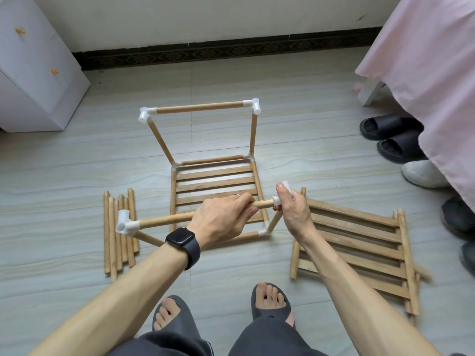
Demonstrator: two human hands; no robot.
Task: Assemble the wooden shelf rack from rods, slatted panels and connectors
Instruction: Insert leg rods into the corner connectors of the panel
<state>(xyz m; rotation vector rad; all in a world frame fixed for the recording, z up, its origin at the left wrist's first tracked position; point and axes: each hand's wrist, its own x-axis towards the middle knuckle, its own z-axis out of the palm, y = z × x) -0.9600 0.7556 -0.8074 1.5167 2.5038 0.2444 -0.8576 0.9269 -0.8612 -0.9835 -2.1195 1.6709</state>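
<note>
Looking down, you see your feet in dark open-toed slippers (272,301) on the pale tiled floor (77,170). Just beyond them your left hand (221,219), with a black smartwatch (183,241) on its wrist, curls around the round wooden rod (164,222) that forms the near top rail. Your right hand (293,209) sits just beside it, clamped on the white plastic corner connector (277,200) at that rod's right end, thumb upward. A second white connector (126,224) caps the left end.

A bundle of loose wooden rods (119,232) lies on the floor to your left, and a stack of wooden slatted panels (359,250) to your right. The partly built rack stands between them, one slatted panel (216,183) seated in its base and a far top rod (199,107) joined by white corners. Behind stand a white drawer cabinet (38,73) and a pink bedcover (424,60).
</note>
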